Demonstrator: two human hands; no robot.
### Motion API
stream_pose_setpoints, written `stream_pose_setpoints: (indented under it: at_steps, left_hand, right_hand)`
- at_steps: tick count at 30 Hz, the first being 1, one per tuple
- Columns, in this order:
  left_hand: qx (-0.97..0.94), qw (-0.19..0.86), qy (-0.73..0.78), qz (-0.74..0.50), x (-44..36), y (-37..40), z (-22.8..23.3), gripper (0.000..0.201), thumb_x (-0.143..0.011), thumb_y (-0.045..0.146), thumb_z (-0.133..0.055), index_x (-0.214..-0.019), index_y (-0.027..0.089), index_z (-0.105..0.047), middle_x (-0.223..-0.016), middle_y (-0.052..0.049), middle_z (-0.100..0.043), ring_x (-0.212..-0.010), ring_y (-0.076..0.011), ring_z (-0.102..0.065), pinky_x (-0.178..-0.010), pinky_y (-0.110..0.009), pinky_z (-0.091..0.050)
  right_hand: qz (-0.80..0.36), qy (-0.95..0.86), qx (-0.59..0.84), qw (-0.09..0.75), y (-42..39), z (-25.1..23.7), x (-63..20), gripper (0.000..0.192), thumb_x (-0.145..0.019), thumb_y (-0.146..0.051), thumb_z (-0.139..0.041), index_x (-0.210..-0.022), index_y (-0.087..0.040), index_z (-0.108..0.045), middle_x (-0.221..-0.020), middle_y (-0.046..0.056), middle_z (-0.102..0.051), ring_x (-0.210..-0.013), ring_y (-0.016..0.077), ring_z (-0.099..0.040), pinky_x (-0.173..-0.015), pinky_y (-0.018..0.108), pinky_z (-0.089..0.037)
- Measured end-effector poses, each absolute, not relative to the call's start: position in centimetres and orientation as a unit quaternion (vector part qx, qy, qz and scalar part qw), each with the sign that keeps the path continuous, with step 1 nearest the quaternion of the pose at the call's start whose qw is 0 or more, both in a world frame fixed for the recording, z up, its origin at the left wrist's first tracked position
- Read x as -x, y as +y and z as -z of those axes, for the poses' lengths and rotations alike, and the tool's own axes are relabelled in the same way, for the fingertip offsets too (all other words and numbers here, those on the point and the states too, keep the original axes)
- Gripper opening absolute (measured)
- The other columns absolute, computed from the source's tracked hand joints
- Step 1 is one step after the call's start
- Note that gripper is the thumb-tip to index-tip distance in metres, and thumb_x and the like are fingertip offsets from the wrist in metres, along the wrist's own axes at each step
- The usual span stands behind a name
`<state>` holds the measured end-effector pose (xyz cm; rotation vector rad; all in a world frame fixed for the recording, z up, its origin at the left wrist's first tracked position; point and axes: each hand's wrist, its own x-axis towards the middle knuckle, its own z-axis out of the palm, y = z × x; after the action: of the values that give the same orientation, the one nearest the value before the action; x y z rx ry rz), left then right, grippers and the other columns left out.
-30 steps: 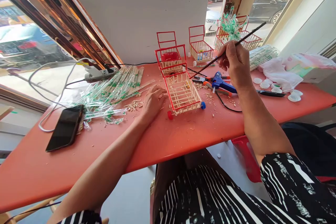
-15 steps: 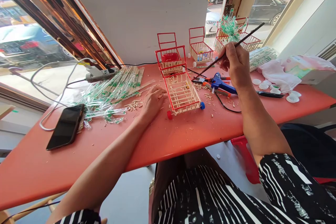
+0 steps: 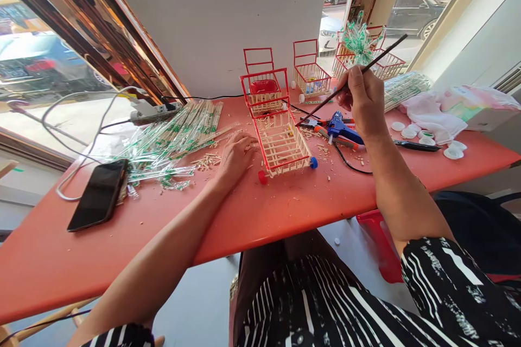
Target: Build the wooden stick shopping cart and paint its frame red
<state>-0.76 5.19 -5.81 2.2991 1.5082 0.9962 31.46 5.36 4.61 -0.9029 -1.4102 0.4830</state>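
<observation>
A small shopping cart [image 3: 288, 165] made of pale wooden sticks stands on the red table, with a red-painted rim and handle frame. A red cap and a blue cap are its near wheels. In my right hand [image 3: 364, 100] is a thin dark paintbrush [image 3: 391, 47], slanting down to the left. Its tip meets the cart's right rim, around the far corner. My left hand [image 3: 236, 158] lies flat on the table just left of the cart, fingers stretched towards its side; whether they touch it I cannot tell.
Behind stand similar carts, one holding a red container [image 3: 264, 85]. A blue glue gun [image 3: 344, 130] and pliers [image 3: 311, 123] lie to the right, near white caps [image 3: 453, 150]. Wrapped chopsticks [image 3: 195, 124], a phone [image 3: 97, 195] and a power strip [image 3: 157, 114] are on the left.
The brush tip has shifted slightly down and left along the cart's right rim, and my right hand moved a little left with it. My left hand stays beside the cart.
</observation>
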Motion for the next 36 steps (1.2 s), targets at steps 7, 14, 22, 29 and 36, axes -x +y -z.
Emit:
stream_pose_setpoints:
  at_steps: [7, 14, 22, 29, 36]
  left_hand:
    - [-0.783, 0.111, 0.511, -0.338, 0.87, 5.19, 5.86, 0.027, -0.095, 0.022, -0.061, -0.11, 0.022, -0.083, -0.125, -0.01, -0.078, -0.113, -0.0262, -0.072, -0.108, -0.038, -0.056]
    - [-0.787, 0.117, 0.507, -0.331, 1.03, 5.47, 6.03, 0.03, -0.094, 0.021, -0.059, -0.112, 0.022, -0.083, -0.127, -0.011, -0.078, -0.114, -0.0266, -0.071, -0.109, -0.039, -0.057]
    - [-0.791, 0.105, 0.502, -0.334, 1.11, 5.76, 6.37, 0.03, -0.094, 0.018, -0.059, -0.113, 0.021, -0.083, -0.124, -0.011, -0.078, -0.113, -0.0265, -0.071, -0.108, -0.039, -0.057]
    - [-0.793, 0.094, 0.502, -0.333, 1.2, 5.91, 6.54, 0.029, -0.095, 0.02, -0.06, -0.111, 0.022, -0.083, -0.122, -0.009, -0.077, -0.113, -0.026, -0.072, -0.108, -0.038, -0.058]
    - [-0.789, 0.1, 0.501, -0.34, 1.17, 5.94, 6.67, 0.029, -0.095, 0.02, -0.059, -0.111, 0.021, -0.083, -0.122, -0.009, -0.077, -0.112, -0.0253, -0.072, -0.106, -0.037, -0.058]
  right_hand:
    - [-0.198, -0.622, 0.394, 0.647, 5.38, -4.36, -31.26, 0.054, -0.101, -0.077, -0.063, -0.076, -0.03, -0.062, -0.067, 0.0, -0.051, -0.06, 0.0161, -0.053, -0.055, 0.034, -0.036]
    - [-0.185, -0.619, 0.382, 0.661, 5.45, -4.19, -31.03, 0.058, -0.103, -0.079, -0.057, -0.076, -0.028, -0.061, -0.065, -0.002, -0.052, -0.056, 0.0133, -0.047, -0.056, 0.034, -0.035]
    - [-0.161, -0.638, 0.326, 0.679, 6.0, -3.84, -30.84, 0.059, -0.099, -0.082, -0.062, -0.08, -0.027, -0.065, -0.069, -0.001, -0.059, -0.061, 0.0133, -0.057, -0.057, 0.031, -0.043]
    - [-0.131, -0.678, 0.319, 0.649, 5.75, -3.72, -30.82, 0.054, -0.105, -0.076, -0.059, -0.084, -0.027, -0.068, -0.074, 0.001, -0.066, -0.067, 0.0157, -0.063, -0.064, 0.035, -0.052]
    - [-0.113, -0.688, 0.33, 0.636, 5.61, -3.79, -30.81, 0.055, -0.106, -0.077, -0.053, -0.088, -0.027, -0.069, -0.076, 0.001, -0.067, -0.069, 0.0161, -0.063, -0.068, 0.035, -0.054]
